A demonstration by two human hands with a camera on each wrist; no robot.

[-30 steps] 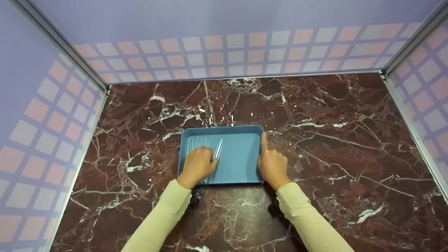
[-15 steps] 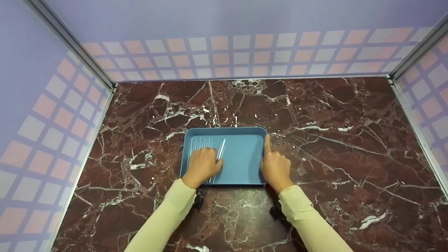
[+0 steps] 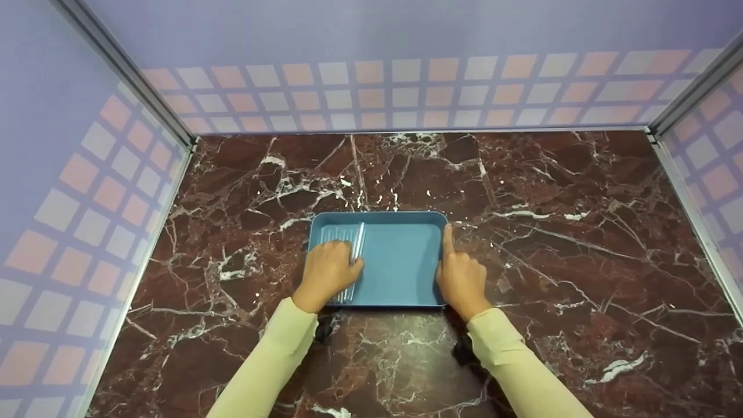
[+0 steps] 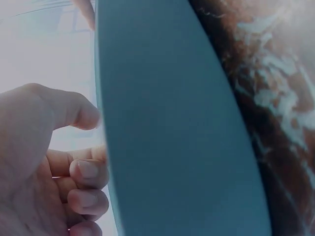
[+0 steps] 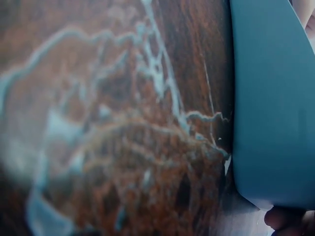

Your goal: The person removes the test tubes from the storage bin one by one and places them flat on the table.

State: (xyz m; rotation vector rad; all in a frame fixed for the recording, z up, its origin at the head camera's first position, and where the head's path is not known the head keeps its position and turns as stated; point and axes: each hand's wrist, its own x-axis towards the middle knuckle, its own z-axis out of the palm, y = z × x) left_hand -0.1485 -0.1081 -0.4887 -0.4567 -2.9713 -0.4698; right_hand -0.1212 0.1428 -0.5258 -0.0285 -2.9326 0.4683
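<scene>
A person's pale yellow-green sleeves entered from the near edge, dark wrist devices showing under the cuffs. The left hand reached over the blue tray's left part, its fingers curled and its thumb lying against a clear rod — whether they pinched it, I could not tell. The right hand gripped the tray's right wall, index finger straight along it, the other fingers curled. The tray sat near the middle of the dark red, white-veined counter. Inside, more clear rods lay side by side at the left, partly hidden by the left hand, pointing near to far. Beyond the counter stood a lilac back wall — pink and pale squares along its lower part.
</scene>
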